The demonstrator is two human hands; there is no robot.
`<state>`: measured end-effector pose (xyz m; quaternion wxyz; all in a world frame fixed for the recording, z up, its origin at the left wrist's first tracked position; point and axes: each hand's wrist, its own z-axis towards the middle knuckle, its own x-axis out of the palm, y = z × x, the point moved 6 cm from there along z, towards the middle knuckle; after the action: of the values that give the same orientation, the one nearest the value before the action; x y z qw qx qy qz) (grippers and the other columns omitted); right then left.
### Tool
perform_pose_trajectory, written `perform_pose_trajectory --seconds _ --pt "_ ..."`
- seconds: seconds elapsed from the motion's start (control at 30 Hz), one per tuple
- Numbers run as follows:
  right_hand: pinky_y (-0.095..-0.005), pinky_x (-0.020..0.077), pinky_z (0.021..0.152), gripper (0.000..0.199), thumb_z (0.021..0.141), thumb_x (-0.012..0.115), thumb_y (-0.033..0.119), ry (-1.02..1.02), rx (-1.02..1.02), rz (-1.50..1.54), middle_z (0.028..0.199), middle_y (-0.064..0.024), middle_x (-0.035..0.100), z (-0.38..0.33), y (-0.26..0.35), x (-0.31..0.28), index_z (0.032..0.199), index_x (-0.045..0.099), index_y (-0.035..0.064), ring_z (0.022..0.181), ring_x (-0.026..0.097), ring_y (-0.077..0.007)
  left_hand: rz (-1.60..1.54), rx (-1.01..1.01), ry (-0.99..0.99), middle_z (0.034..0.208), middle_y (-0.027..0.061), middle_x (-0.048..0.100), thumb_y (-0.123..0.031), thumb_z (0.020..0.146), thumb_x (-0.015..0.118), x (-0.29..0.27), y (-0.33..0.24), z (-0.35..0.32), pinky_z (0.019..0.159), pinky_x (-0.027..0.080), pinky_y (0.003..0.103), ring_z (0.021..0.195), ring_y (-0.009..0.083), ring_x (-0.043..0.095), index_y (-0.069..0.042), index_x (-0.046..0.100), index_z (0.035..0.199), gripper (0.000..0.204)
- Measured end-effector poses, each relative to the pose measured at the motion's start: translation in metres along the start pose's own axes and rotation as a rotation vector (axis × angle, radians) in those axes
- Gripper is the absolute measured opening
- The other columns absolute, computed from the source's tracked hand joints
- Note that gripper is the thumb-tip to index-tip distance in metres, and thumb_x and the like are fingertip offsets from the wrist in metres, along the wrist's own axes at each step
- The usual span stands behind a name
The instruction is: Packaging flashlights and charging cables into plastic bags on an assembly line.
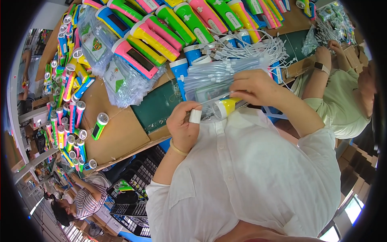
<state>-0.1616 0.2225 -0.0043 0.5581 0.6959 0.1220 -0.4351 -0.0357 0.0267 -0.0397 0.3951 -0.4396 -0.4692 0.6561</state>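
Observation:
Close to my chest is a yellow flashlight (229, 105) with a pale round head, lying in or under a clear plastic bag (207, 109); which of the two is hard to tell. My left hand (184, 123), with white tape around a finger, grips the bag's left side. At the bag's right edge, just above the flashlight, the fingers of my right hand (258, 88) pinch the plastic. Right behind my hands lies a stack of clear zip bags (217, 74). White charging cables (250, 50) are heaped beyond it.
Rows of colourful flashlights (193, 20) cover the far table, and many more stand at left. One green flashlight (99, 126) lies alone on cardboard (117, 137). Filled plastic bags (121, 82) sit left of centre. A black crate (133, 209) is below; co-workers sit on both sides.

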Motion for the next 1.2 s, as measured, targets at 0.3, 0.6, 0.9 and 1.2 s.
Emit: perform_pose_trajectory --seconds 0.3,0.6,0.9,1.2 --pt "-0.0345 0.0507 0.069 0.011 0.090 0.071 0.010 -0.129 0.063 0.218 0.098 -0.0109 0.064 -0.062 -0.040 -0.022 0.093 0.064 0.0021 0.083 0.064 -0.0300 -0.097 -0.100 0.124 0.111 0.0129 0.071 -0.005 0.101 0.057 0.015 0.021 0.033 0.089 0.052 0.031 0.100 0.0204 0.066 0.005 0.067 0.106 0.015" --pt "-0.0186 0.0410 0.045 0.023 0.107 0.053 0.026 -0.692 0.464 0.370 0.073 0.0021 0.060 -0.052 -0.068 -0.174 0.125 0.056 0.0122 0.052 0.058 -0.0036 0.778 0.652 0.167 0.105 0.0063 0.063 -0.011 0.080 0.070 0.064 -0.013 0.048 0.073 0.049 0.036 0.089 0.0240 0.060 -0.010 0.072 0.116 0.035" --pt "-0.0477 0.0574 0.076 0.043 0.102 0.059 0.020 -1.548 0.487 0.325 0.127 -0.0143 0.062 -0.181 -0.293 -0.510 0.142 0.050 0.0094 0.089 0.068 -0.0273 0.714 0.708 0.186 0.106 0.0106 0.064 0.000 0.071 0.072 0.073 -0.025 0.043 0.086 0.049 0.045 0.100 0.0324 0.060 -0.006 0.071 0.107 0.036" --pt "-0.0322 0.0553 0.079 0.035 0.100 0.062 0.015 -0.843 0.305 0.453 0.121 -0.0071 0.066 0.009 -0.149 -0.254 0.133 0.058 0.0060 0.092 0.067 -0.0146 0.758 0.819 0.212 0.105 0.0083 0.064 -0.010 0.079 0.066 0.074 -0.020 0.040 0.088 0.046 0.045 0.098 0.0279 0.061 -0.004 0.071 0.106 0.029"
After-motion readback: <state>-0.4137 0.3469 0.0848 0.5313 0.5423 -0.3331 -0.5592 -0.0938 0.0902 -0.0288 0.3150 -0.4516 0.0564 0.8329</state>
